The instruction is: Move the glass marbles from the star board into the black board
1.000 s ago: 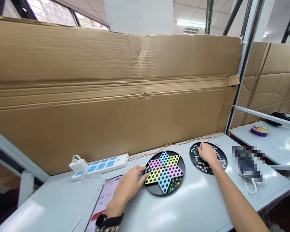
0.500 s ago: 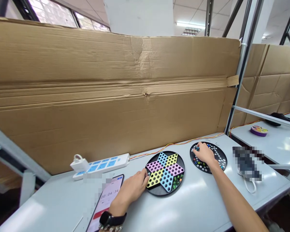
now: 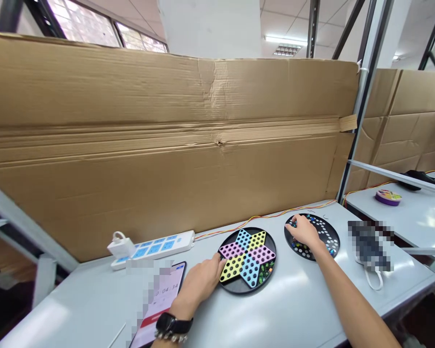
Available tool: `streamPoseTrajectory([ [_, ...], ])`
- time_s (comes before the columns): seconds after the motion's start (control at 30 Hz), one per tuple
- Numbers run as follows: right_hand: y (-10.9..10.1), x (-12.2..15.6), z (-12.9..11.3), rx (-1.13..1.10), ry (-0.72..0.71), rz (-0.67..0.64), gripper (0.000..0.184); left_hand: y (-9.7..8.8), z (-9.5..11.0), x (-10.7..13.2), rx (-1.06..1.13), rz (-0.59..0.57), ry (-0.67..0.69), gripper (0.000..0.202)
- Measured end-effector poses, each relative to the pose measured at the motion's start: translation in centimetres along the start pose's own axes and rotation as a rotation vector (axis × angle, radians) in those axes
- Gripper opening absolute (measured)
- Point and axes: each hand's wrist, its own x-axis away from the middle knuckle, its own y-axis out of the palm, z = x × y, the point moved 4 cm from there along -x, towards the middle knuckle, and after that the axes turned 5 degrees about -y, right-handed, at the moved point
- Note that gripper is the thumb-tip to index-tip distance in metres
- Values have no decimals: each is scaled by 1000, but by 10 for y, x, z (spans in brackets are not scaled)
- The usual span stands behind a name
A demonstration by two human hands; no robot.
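Observation:
A round Chinese checkers board (image 3: 247,288) with a blue, yellow and pink star lies in the middle of the table. Several green marbles (image 3: 266,273) and an orange one sit in its lower right gap. My left hand (image 3: 203,279) holds the board's left rim, thumb and fingers closed there. Over the left part of a black round tray (image 3: 332,238) with white dots, my right hand (image 3: 304,231) has its fingers bent together. Whatever they pinch is too small to make out. Several coloured marbles (image 3: 332,252) lie in that tray, some partly hidden by the hand.
Left of the board lie a phone (image 3: 163,302) showing a timer and a white power strip (image 3: 159,249) with a plug. A blurred dark object (image 3: 371,246) with a white cable sits to the right. Tall cardboard (image 3: 166,183) walls the back, with coloured wires (image 3: 268,214) below.
My right hand has shifted slightly left over the black tray. My left hand stays at the board's rim. The view has tilted a little.

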Motion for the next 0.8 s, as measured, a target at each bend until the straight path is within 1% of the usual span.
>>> streamPoseTrajectory([
  [0.2,-1,1,-2,-14,-5,4,36,-4,9,-2,-2,28,-29,53],
  [0.4,1,1,-2,-18,-16,20,35,-9,9,0,76,17,-42,61],
  [0.8,5,0,-1,-16,-24,9,34,-4,8,-2,125,3,-20,52],
])
